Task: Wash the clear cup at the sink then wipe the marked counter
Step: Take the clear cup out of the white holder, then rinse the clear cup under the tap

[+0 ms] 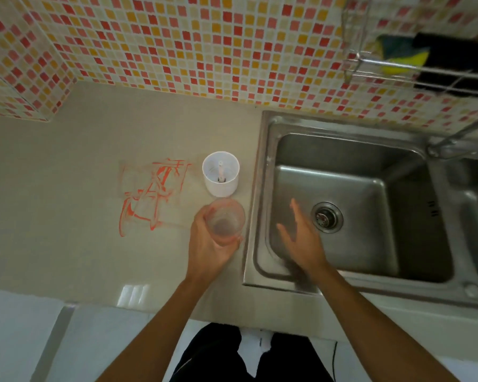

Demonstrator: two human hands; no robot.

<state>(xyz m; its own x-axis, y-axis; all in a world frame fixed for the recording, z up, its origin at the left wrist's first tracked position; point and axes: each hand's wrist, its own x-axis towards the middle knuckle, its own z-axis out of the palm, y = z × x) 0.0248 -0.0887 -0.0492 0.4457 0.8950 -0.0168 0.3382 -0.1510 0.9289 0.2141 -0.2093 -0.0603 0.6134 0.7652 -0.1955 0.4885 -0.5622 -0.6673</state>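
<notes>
The clear cup [226, 220] is upright just above the beige counter [66, 188], close to the sink's left rim. My left hand [209, 245] is wrapped around its near side. My right hand [301, 239] hovers over the left part of the steel sink [370, 150], fingers spread and holding nothing; it looks blurred. Red-orange scribbles [152, 197] mark the counter to the left of the cup. The drain [326, 217] lies just right of my right hand.
A white plastic container [221, 173] with a centre spindle stands right behind the cup. A faucet [458, 136] reaches in from the upper right. A wire rack [414, 70] on the tiled wall holds a yellow-green sponge [400, 55] and a black item.
</notes>
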